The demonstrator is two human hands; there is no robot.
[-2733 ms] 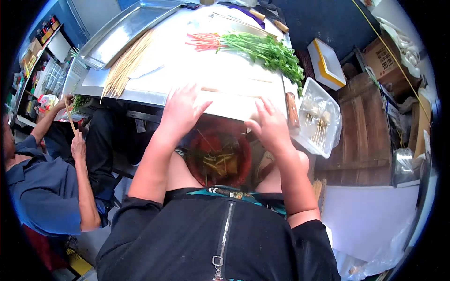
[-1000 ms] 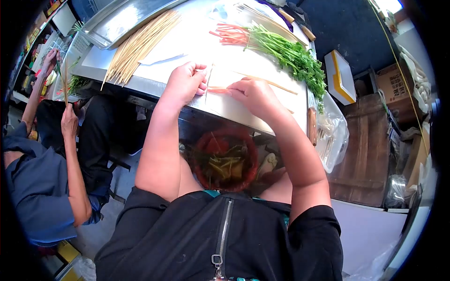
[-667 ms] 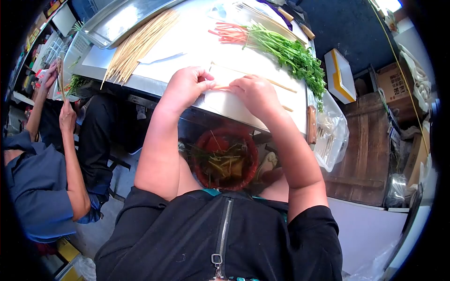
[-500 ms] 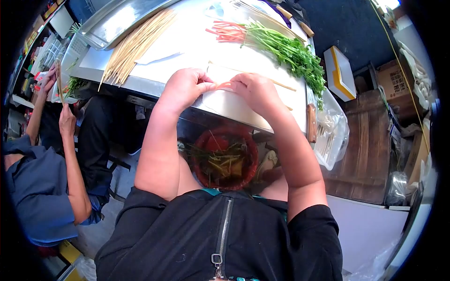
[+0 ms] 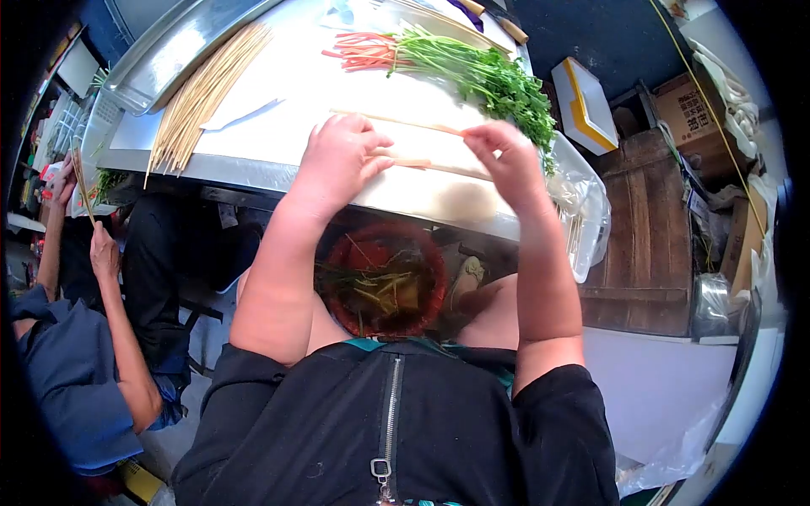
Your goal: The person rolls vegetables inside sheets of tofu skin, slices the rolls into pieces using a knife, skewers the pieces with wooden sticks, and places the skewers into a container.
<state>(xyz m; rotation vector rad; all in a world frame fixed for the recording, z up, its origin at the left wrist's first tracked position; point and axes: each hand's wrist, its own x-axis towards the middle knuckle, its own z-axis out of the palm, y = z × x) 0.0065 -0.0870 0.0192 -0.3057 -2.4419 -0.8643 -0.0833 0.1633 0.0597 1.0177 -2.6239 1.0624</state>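
On the white board (image 5: 405, 190) at the table edge, my left hand (image 5: 342, 160) is closed, thumb and finger at the end of a short pinkish strip (image 5: 413, 163). A thin stick runs on to the right from that strip. Farther right, my right hand (image 5: 509, 156) pinches at the right end of a long thin wooden skewer (image 5: 388, 121) lying across the board. Its fingertips are slightly blurred, and an orange tint shows beside them. Behind both hands lies a bunch of leafy green herbs (image 5: 498, 80) with pink-red strips (image 5: 363, 49) at its stem end.
Many wooden skewers (image 5: 207, 101) lie beside a metal tray (image 5: 181, 59) at the left. A red basin (image 5: 434, 291) with scraps stands below the table. Another person (image 5: 76, 363) at the left holds thin sticks. At the right is a plastic-lined bin (image 5: 595, 207).
My right hand has moved right, away from my left hand and the pinkish strip, to the skewer. My left hand stays at the strip. The view has shifted slightly.
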